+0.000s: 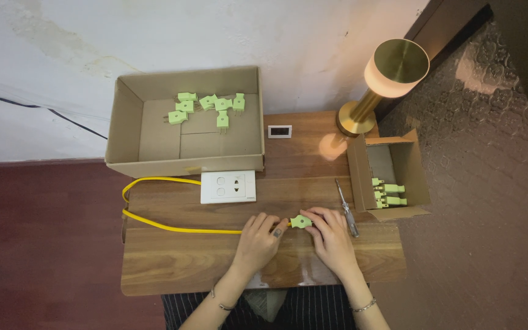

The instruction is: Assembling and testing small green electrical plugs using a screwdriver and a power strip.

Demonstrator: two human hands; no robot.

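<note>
We see both hands low on the wooden surface (172, 269), closed together on one green plug (301, 221). The left hand (258, 240) pinches it where the yellow cable (172, 228) enters; the right hand (331, 235) curls its fingers over the other end. A screwdriver (347, 208) lies just beside the right hand. A white socket plate (228, 187) sits above. A wide brown carton (186, 160) behind holds loose green plugs, and a smaller carton (392, 177) at right holds more.
</note>
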